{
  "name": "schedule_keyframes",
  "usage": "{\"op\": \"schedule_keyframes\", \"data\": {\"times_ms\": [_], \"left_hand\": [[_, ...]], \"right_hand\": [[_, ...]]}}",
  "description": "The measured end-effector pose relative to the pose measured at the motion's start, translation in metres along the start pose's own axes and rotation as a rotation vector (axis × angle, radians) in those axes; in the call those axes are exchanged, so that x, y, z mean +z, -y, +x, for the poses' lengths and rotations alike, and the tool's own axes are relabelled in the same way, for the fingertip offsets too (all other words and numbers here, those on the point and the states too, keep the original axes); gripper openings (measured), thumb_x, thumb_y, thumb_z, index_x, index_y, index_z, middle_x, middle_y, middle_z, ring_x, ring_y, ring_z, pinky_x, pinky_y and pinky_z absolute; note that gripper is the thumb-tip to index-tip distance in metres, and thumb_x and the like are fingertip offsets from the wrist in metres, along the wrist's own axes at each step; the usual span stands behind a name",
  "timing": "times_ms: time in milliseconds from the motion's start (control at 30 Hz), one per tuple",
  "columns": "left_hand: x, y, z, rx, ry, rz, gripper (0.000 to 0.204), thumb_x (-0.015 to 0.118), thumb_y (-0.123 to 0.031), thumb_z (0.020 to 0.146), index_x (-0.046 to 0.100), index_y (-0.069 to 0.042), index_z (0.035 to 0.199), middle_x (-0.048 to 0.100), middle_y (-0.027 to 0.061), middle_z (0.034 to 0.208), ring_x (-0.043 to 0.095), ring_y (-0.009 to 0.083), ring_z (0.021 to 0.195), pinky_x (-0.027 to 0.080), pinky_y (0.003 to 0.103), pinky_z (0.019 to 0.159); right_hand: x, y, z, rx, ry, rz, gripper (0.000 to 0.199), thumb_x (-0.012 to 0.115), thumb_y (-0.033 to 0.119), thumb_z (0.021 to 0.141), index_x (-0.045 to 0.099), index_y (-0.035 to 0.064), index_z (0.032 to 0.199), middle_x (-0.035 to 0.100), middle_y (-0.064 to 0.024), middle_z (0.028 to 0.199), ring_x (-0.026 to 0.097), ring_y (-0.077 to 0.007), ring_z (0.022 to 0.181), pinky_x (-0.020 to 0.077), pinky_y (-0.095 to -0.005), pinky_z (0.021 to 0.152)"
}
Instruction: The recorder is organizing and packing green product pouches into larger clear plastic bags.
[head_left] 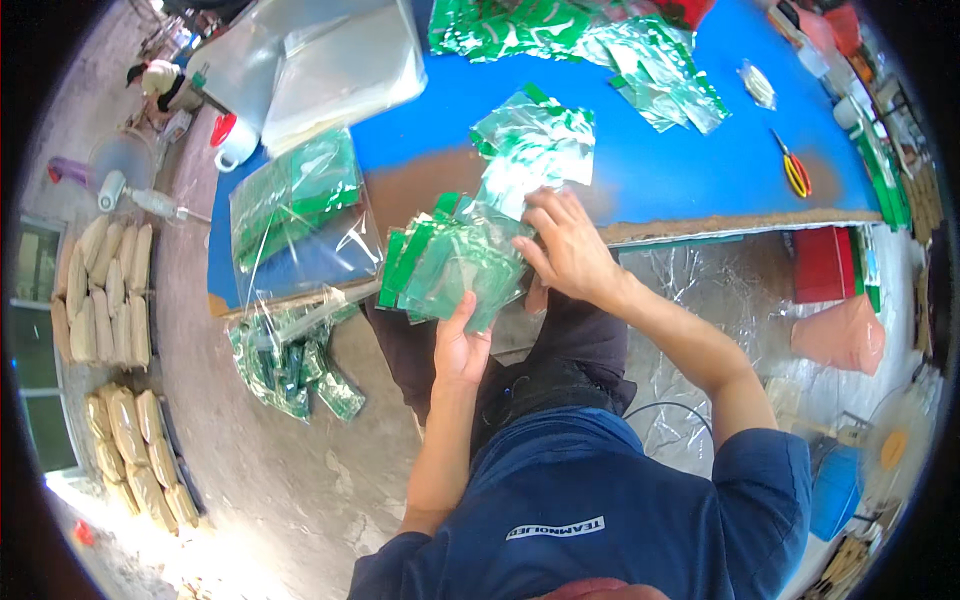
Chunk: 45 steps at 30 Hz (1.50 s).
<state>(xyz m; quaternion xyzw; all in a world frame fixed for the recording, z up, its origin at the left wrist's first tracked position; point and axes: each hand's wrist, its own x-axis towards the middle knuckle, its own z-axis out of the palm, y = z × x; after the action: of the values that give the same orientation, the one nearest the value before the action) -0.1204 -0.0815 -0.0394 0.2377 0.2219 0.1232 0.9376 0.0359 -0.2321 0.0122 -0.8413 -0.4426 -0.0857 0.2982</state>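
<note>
Packets (465, 265) fanned in the left hand (462, 345), more spread ahead

And here's the bundle, right over the lap at the near edge of the table (690, 165), green-ended clear packets splayed like playing cards! The left hand grips it from below, thumb pressed flat on the front. Up comes the right hand (570, 245), fingers curled at the bundle's upper right, by the near end of a loose pile (545, 135); whether it pinches a packet, I cannot tell.

So where do we stand? Judging by how things lie, we're midway. A clear bag (300, 200) on the left already holds green-ended packets, lying flat. On the other side of the ledger, the bundle isn't squared up, the loose pile is ragged, and a big green heap (515, 30) sprawls along the far side. Which of these have been handled, the view won't say.

Now the direction! The bundle's broad face looks up at the camera, green ends pointing left, clear part towards the right hand. Each packet looks close to square, so no certain long axis there, but the fan itself spreads side to side. The loose pile runs lengthwise, away from the person.
</note>
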Motion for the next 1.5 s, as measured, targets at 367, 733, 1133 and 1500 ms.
{"op": "schedule_keyframes", "data": {"times_ms": [367,733,1133,1500], "left_hand": [[-0.006,-0.021,-0.002,0.127,0.027,0.153,0.053,0.064,-0.007,0.092,0.045,-0.005,0.142,0.057,0.0078,0.135,0.054,0.0243,0.127,0.042,0.042,0.109],[-0.046,-0.047,-0.022,0.145,-0.029,0.057,0.060,0.063,-0.004,0.091,0.038,-0.002,0.146,0.051,0.0088,0.142,0.050,0.0252,0.130,0.038,0.042,0.112],[-0.067,-0.035,-0.029,0.092,0.017,-0.081,0.059,0.063,-0.005,0.091,0.041,-0.003,0.145,0.052,0.0094,0.140,0.051,0.0261,0.129,0.038,0.045,0.113],[-0.042,-0.023,-0.020,0.047,-0.047,-0.173,0.050,0.061,-0.004,0.092,0.048,-0.005,0.140,0.057,0.0107,0.137,0.052,0.0285,0.130,0.039,0.050,0.113]], "right_hand": [[0.019,0.008,0.064,0.100,-0.265,-0.129,0.031,0.058,0.029,0.098,0.062,0.0044,0.116,0.058,-0.0204,0.110,0.058,-0.0371,0.098,0.0480,-0.0461,0.083],[0.017,0.018,0.023,-0.284,0.223,-0.027,0.039,0.055,0.013,0.090,0.054,0.0004,0.126,0.048,-0.0182,0.144,0.035,-0.0371,0.142,0.0269,-0.0554,0.116],[0.006,0.001,0.007,-0.259,0.172,0.078,0.064,0.075,0.015,0.077,0.050,0.0041,0.135,0.054,-0.0168,0.134,0.049,-0.0369,0.129,0.0416,-0.0469,0.108],[0.025,0.032,0.004,-0.165,0.125,0.249,0.095,0.079,0.003,0.068,0.031,0.0058,0.150,0.042,-0.0167,0.148,0.039,-0.0361,0.139,0.0309,-0.0499,0.117]]}}
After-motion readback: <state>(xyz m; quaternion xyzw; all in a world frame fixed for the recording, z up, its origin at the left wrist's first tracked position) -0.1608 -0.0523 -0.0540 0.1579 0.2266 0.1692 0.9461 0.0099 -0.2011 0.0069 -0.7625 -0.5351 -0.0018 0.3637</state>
